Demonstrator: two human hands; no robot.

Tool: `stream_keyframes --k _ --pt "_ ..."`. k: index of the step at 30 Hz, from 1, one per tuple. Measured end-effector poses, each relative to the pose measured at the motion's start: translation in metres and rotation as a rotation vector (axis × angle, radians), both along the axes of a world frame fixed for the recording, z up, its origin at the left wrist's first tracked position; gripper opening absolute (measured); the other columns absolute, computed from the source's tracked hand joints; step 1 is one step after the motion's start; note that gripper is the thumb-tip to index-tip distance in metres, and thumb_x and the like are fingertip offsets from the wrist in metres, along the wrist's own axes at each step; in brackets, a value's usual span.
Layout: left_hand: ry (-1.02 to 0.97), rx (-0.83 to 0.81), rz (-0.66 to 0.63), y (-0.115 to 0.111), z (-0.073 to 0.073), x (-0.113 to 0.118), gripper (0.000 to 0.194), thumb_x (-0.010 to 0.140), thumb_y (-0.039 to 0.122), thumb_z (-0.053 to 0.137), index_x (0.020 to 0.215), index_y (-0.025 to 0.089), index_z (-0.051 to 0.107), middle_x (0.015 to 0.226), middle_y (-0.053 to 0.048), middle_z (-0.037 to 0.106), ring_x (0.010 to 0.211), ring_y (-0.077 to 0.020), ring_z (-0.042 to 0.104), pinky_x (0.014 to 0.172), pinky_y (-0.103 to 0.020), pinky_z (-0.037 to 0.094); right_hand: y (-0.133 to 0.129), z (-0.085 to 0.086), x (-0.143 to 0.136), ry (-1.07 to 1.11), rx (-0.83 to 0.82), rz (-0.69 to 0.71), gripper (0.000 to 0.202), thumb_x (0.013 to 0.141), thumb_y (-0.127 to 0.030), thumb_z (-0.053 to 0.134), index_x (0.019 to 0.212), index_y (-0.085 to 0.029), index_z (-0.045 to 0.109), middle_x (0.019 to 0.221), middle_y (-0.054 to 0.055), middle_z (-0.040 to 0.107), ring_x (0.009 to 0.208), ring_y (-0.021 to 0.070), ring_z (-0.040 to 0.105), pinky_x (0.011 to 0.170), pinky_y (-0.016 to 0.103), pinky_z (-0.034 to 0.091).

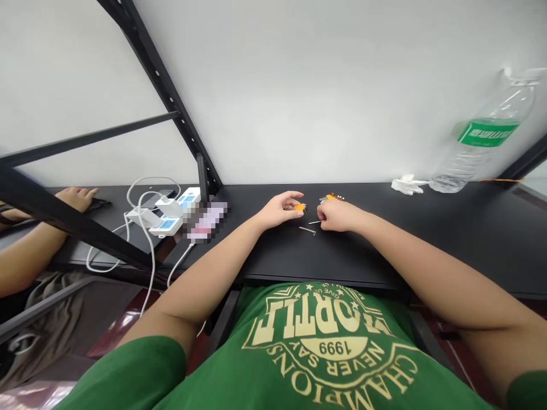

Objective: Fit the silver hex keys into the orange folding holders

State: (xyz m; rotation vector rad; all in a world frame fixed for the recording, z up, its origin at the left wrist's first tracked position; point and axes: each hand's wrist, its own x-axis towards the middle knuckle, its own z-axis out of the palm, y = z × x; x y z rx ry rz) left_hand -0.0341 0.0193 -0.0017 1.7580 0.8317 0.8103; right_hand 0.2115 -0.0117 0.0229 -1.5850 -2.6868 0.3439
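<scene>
My left hand (280, 209) rests on the black table (461, 233) and pinches a small orange part (300, 208) between its fingertips. My right hand (337, 215) lies just to the right of it, fingers curled around a thin metal pin (315, 222) that pokes out toward the left. A bent metal key (307, 230) lies on the table just below both hands. More small orange parts (333, 197) sit just behind my right hand.
A clear water bottle (482, 145) with a green label lies at the back right, beside a crumpled white tissue (408, 184). White power adapters (168, 216) with cables sit at the left. Another person's arm (38, 239) rests beyond a black frame post (171, 97).
</scene>
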Motion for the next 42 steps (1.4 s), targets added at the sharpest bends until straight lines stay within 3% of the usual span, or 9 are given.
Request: stream_keyframes --k 3,7,14,28,42 --pt "0.001 -0.004 -0.001 0.001 -0.001 0.000 0.073 0.072 0.038 0.090 0.134 0.017 0.059 0.107 -0.010 0.073 0.097 -0.0201 0.070 0.096 -0.041 0.054 0.003 0.000 0.004 0.049 0.030 -0.010 0.008 0.076 -0.018 0.068 0.083 -0.022 0.067 0.086 0.006 0.072 0.078 0.0215 0.063 0.063 0.030 0.039" --pt "-0.004 0.014 -0.003 0.000 0.000 0.000 0.075 0.071 0.039 0.091 0.135 0.016 0.059 0.106 -0.009 0.073 0.097 -0.0200 0.070 0.095 -0.041 0.054 0.008 0.000 0.010 0.259 0.064 0.075 0.008 0.081 -0.014 0.062 0.084 -0.021 0.066 0.080 0.002 0.071 0.073 0.0172 0.062 0.067 0.027 0.041" --pt "-0.035 0.015 0.008 -0.003 0.003 0.002 0.073 0.070 0.040 0.091 0.132 0.016 0.060 0.105 -0.009 0.074 0.095 -0.0199 0.071 0.092 -0.040 0.056 0.009 0.002 0.014 0.544 0.106 0.155 0.009 0.084 -0.019 0.057 0.085 -0.020 0.066 0.078 0.001 0.067 0.063 0.0141 0.060 0.067 0.028 0.044" --pt "-0.054 -0.003 0.027 -0.005 0.006 0.003 0.073 0.069 0.038 0.093 0.130 0.015 0.060 0.103 -0.009 0.074 0.093 -0.0188 0.070 0.090 -0.037 0.056 0.004 0.009 0.016 0.694 0.085 0.080 0.009 0.086 -0.025 0.058 0.086 -0.020 0.065 0.072 -0.001 0.065 0.056 0.0139 0.060 0.062 0.028 0.045" --pt "-0.025 0.007 -0.010 -0.003 0.003 0.001 0.072 0.068 0.038 0.093 0.129 0.016 0.063 0.105 -0.009 0.075 0.093 -0.0188 0.071 0.092 -0.039 0.056 0.004 0.007 0.013 0.661 0.095 0.040 0.011 0.087 -0.023 0.059 0.087 -0.021 0.070 0.072 -0.001 0.068 0.059 0.0147 0.060 0.065 0.030 0.045"
